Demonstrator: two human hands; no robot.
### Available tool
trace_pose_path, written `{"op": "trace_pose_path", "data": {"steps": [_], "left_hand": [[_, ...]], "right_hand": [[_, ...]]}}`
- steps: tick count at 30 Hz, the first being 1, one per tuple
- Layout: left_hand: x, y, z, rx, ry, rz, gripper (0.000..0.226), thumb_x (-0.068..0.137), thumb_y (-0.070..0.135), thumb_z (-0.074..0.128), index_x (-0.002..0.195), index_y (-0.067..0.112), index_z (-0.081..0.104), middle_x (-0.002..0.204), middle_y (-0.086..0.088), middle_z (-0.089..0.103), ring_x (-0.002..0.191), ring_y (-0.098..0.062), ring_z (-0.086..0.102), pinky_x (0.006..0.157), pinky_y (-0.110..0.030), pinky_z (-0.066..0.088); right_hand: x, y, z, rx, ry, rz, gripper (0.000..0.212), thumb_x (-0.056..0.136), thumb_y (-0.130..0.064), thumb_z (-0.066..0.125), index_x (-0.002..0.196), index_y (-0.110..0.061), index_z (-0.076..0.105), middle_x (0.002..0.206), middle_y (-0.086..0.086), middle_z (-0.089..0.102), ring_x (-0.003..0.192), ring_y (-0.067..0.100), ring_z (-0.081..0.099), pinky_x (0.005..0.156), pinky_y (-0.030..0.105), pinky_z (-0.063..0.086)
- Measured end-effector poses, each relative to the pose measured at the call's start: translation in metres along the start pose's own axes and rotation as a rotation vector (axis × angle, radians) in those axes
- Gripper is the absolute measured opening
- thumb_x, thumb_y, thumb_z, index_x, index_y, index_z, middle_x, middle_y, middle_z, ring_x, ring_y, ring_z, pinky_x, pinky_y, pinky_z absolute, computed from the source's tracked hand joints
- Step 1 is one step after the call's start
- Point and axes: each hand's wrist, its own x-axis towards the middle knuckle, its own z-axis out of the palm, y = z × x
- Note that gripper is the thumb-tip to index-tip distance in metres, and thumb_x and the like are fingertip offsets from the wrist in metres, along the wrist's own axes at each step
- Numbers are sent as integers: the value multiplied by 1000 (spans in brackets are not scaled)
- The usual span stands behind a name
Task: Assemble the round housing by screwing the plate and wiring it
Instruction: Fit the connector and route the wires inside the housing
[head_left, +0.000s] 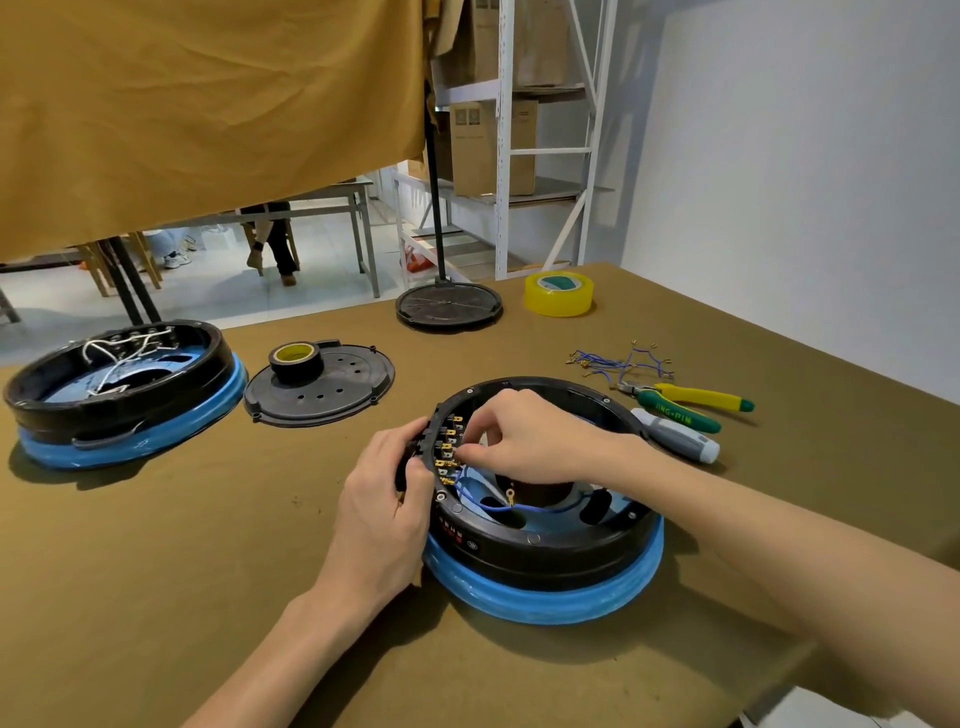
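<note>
Black round housing (545, 551), ringed in blue film, is sitting at lower centre of the frame on the olive table (156, 571). Left hand (384, 499) is gripping the housing's left rim, fingers curled round the terminal strip (448, 452). Right hand (524, 441) is reaching inside from the right, fingertips pinching a blue wire (498, 506) end at the gold terminals. Black plate (337, 395) is lying at centre left, a tape roll (294, 361) resting on it. Second housing (119, 395) is sitting at far left. Spare wires (618, 361), pliers (685, 400) and screwdriver (675, 436) are lying at right.
</note>
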Motion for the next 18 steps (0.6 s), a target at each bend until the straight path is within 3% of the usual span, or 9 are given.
{"op": "trace_pose_path", "data": {"steps": [3, 6, 10, 15, 18], "left_hand": [[0, 0, 0, 4, 1, -7, 50, 98, 48, 32, 140, 30, 51, 123, 22, 58, 120, 8, 53, 95, -9, 43], [0, -1, 1, 8, -5, -8, 49, 98, 49, 31, 140, 33, 49, 122, 26, 56, 120, 10, 52, 94, -6, 42], [0, -2, 1, 15, -6, -15, 54, 99, 48, 31, 143, 25, 51, 125, 17, 58, 121, 7, 53, 96, -15, 45], [1, -1, 1, 33, -8, -20, 54, 98, 49, 30, 142, 27, 51, 124, 19, 56, 120, 11, 51, 95, -7, 40], [0, 1, 1, 24, -8, -25, 50, 97, 50, 30, 140, 32, 49, 124, 18, 57, 119, 10, 52, 95, -9, 41]], "right_hand": [[2, 4, -2, 80, -17, 40, 16, 96, -29, 67, 99, -19, 79, 69, -14, 61, 59, -4, 57, 52, 10, 37], [2, 7, 0, 54, -33, 25, 7, 94, -30, 71, 94, -24, 75, 68, -12, 61, 59, -1, 55, 54, 14, 37], [-1, 14, 3, 83, 9, 12, 8, 94, -33, 72, 94, -25, 76, 67, -10, 63, 59, -6, 56, 52, 11, 36], [-1, 14, 3, 86, 10, 6, 9, 94, -32, 72, 94, -24, 76, 66, -10, 63, 57, -5, 56, 56, 17, 38], [-1, 12, 3, 87, -1, -7, 6, 95, -31, 72, 94, -26, 75, 67, -11, 62, 59, -7, 56, 55, 14, 36]]}}
